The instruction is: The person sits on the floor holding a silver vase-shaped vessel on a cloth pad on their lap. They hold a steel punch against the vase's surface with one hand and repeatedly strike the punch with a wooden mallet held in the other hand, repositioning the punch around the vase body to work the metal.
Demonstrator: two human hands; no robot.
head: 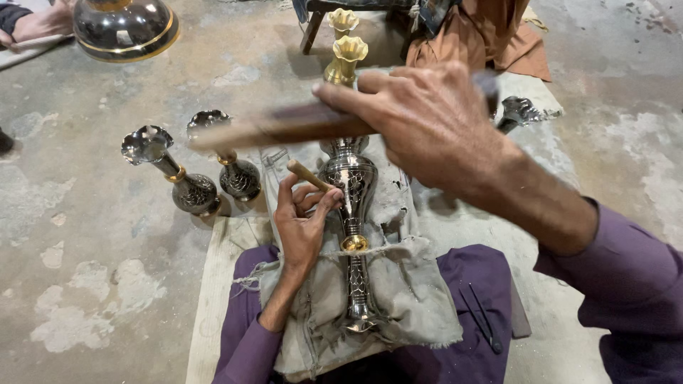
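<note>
In the head view, a tall dark engraved metal vase with a brass ring at its neck (353, 213) is seen lying lengthwise on a grey cloth cushion (398, 299) spread over the person's purple-clad lap, its mouth toward 6 o'clock and its foot toward 12 o'clock. The left hand (302, 224) is set against the vase's bulging body from the 9 o'clock side; a short wooden-handled chisel (307, 174) is pinched between its thumb and fingers, the tip hidden against the metal. The right hand (434, 128) is held above the vase, toward 1 o'clock, its fingers closed around a long wooden mallet handle (284, 126), which is blurred and stretches out toward 9 o'clock.

On the concrete floor (92, 235), at 9 o'clock of the lap, two dark engraved vases with flared wavy mouths are stood upright: one (171, 171) farther out, the other (231, 160) just beside it, partly crossed by the blurred handle. At 12 o'clock, two golden brass vases with fluted mouths are stood one behind the other, the nearer (345, 60) and the farther (343, 21). A large round dark vessel with a gold band (124, 28) is seen at 10 o'clock, at the top edge. A thin dark metal tool (484, 323) is laid on the purple cloth at 4 o'clock of the cushion.
</note>
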